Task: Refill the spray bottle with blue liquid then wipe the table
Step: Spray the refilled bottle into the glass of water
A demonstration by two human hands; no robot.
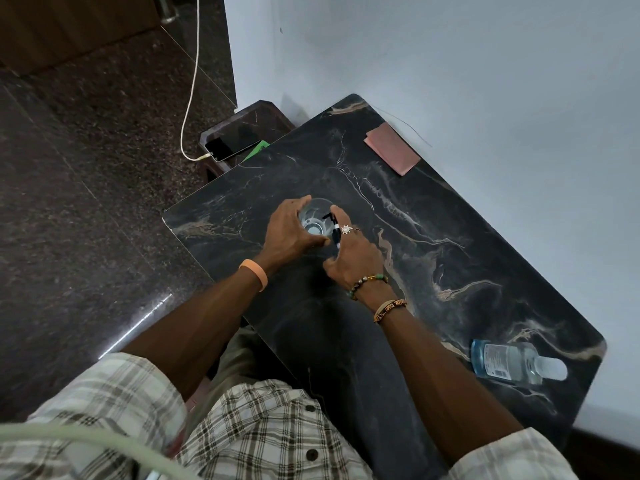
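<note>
The left hand is curling around the clear spray bottle; the right hand is seemingly pinching its black sprayer.

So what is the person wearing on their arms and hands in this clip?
Left hand: a plain peach wristband. Right hand: a silver ring with a pale stone, a beaded bracelet and an orange-and-dark band with lettering. Both arms are bare up to rolled sleeves of a cream-and-brown checked shirt.

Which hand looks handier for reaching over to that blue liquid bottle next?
The right hand, probably. The blue liquid bottle lies on its side near the table's right end, on that arm's side. The left hand is wrapped around the clear spray bottle, steadying it, while the right holds only the black spray head.
</note>
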